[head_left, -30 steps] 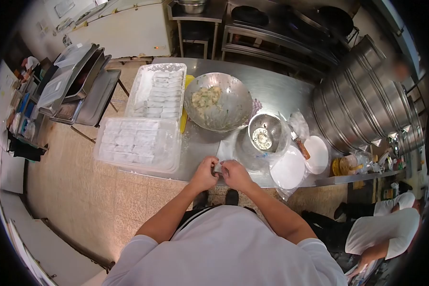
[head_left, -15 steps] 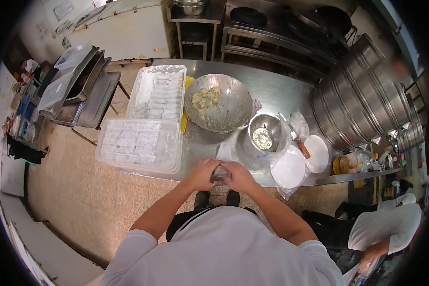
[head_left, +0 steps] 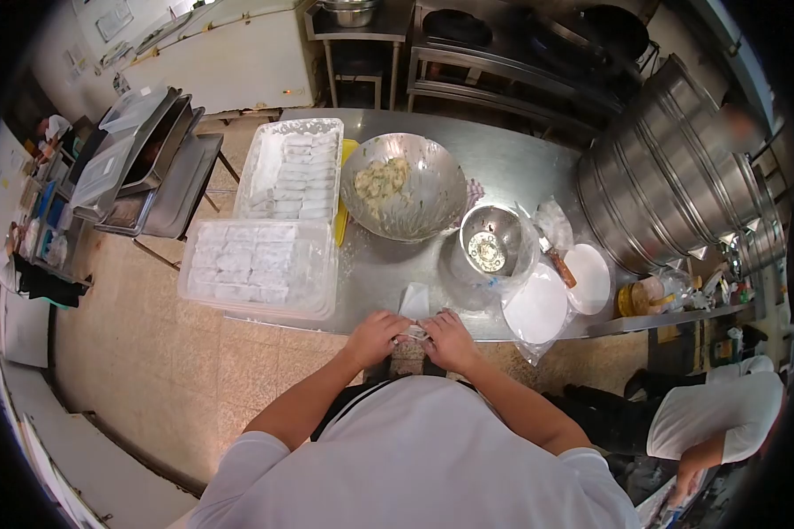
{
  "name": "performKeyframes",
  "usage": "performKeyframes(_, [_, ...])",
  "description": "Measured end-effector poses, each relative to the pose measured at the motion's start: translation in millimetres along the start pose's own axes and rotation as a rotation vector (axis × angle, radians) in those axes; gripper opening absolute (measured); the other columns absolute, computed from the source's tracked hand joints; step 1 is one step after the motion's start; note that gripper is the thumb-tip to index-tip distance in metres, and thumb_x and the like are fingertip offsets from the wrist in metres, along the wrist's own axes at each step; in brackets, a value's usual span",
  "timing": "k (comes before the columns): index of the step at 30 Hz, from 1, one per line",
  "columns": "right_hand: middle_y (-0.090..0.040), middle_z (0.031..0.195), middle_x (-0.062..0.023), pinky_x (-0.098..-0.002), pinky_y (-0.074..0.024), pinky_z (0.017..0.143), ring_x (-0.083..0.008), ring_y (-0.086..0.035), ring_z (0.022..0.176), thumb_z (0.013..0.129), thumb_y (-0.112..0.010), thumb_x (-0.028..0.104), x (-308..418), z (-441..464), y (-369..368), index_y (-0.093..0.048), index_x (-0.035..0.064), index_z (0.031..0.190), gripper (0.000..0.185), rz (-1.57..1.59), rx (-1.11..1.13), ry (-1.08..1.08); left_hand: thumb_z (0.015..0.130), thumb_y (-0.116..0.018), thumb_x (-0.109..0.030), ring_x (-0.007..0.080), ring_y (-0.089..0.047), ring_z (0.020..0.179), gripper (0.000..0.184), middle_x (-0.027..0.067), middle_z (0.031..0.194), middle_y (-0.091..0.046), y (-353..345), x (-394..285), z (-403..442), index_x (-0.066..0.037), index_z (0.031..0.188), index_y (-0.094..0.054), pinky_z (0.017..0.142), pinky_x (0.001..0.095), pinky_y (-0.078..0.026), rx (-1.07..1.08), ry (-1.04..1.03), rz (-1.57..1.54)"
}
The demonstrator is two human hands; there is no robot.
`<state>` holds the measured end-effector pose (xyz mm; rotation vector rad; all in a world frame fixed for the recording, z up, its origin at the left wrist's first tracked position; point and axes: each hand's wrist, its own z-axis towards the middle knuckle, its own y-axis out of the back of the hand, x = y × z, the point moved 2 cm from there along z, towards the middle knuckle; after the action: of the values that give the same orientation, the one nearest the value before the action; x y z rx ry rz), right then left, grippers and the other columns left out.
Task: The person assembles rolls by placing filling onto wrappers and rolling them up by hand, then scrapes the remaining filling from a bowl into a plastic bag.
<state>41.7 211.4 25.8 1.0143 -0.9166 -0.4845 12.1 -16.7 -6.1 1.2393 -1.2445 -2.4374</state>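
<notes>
At the near edge of the steel table, my left hand (head_left: 376, 339) and my right hand (head_left: 450, 340) face each other. Both have their fingers closed on the ends of a thin, whitish, translucent wrapper (head_left: 411, 333); the fingers partly hide it. Just beyond lies a flat white piece (head_left: 415, 301). Farther off, a large steel bowl (head_left: 437, 189) holds a pale chopped filling (head_left: 382, 182) with green bits. To its right is a smaller steel bowl (head_left: 503, 220) inside clear plastic. White round sheets (head_left: 535, 306) lie in a clear bag farther right.
Left of the bowls stand an open plastic tub of white rolls (head_left: 278, 145) and a lidded tub (head_left: 322, 291). A wooden-handled tool (head_left: 560, 269) and large steel steamers (head_left: 670, 176) are on the right. Another person (head_left: 715, 414) bends at lower right.
Both hands have lowered slightly and moved a little apart, with the wrapper stretched between them. The hands now leave more of the flat white piece behind them in sight.
</notes>
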Motion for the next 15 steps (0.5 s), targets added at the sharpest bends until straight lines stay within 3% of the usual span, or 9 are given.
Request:
performKeyframes(7, [-0.070,0.108,-0.0143,-0.0522,-0.0488,0.097,-0.0403,-0.062,0.106,0.089,-0.076,0.013,-9,18,-6,-0.077,0.0028,0.101,0.015,0.050,-0.079,-0.152,0.093,-0.077,-0.019,0.0354,-0.065,0.100,0.017,0.0110,0.107,-0.074,3,-6,24,-0.008,0.105,-0.079,0.093,0.0470,-0.054,-0.125,0.126,0.048])
performKeyframes(10, [-0.067,0.110,-0.0155,-0.0522,-0.0485,0.094,-0.0400,-0.061,0.106,0.088,-0.077,0.013,-19,28,-11,-0.075,0.0035,0.104,0.018,0.043,-0.011,-0.257,0.092,-0.078,-0.022,0.0377,-0.066,0.100,0.017,0.0151,0.102,-0.074,-3,5,38,-0.007,0.097,-0.081,0.091,0.0490,-0.055,-0.056,0.247,0.027])
performKeyframes(13, [-0.065,0.114,-0.0160,-0.0512,-0.0485,0.096,-0.0381,-0.061,0.108,0.087,-0.078,0.014,-6,30,-2,-0.073,0.0039,0.109,0.025,0.039,-0.159,-0.275,0.090,-0.078,-0.024,0.0401,-0.068,0.101,0.019,0.0178,0.098,-0.074,-2,6,51,-0.007,0.095,-0.083,0.090,0.0505,-0.056,-0.009,0.379,0.020])
performKeyframes(15, [-0.066,0.114,-0.0142,-0.0515,-0.0478,0.097,-0.0367,-0.061,0.109,0.086,-0.078,0.017,-1,26,-2,-0.072,0.0033,0.110,0.029,-0.053,-0.114,-0.137,0.088,-0.080,-0.026,0.0411,-0.068,0.100,0.021,0.0185,0.095,-0.074,-1,5,58,-0.006,0.095,-0.084,0.090,0.0508,-0.056,0.010,0.443,0.052])
